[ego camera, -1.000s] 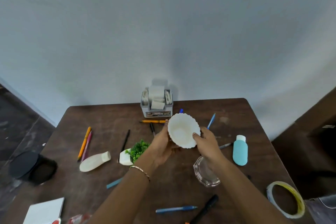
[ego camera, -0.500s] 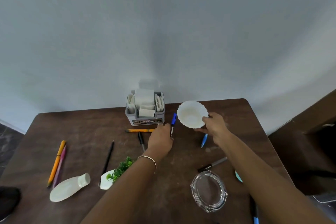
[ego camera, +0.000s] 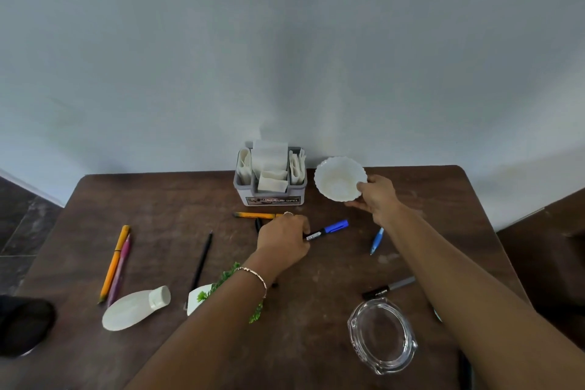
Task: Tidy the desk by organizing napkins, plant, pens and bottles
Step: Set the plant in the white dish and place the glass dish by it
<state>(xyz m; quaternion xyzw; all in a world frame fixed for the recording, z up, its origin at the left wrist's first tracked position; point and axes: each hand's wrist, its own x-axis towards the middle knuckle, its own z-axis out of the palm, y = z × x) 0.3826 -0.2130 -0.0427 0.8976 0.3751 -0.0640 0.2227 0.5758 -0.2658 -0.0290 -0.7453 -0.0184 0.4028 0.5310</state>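
My right hand grips the rim of a white scalloped bowl at the desk's far edge, right of the grey napkin holder with white napkins. My left hand is closed on a blue-capped marker that points right, low over the desk. An orange pen and a black pen lie just beyond that hand. A small potted plant lies tipped under my left forearm. A white bottle lies on its side at the left.
An orange pencil and a pink pen lie at the left, a black pen near the middle, a blue pen and a grey marker at the right. A glass ashtray sits front right. A black object is at the left edge.
My right hand carried the white bowl from the middle to the far edge beside the napkin holder. My left hand let go of the bowl and took hold of the blue-capped marker.
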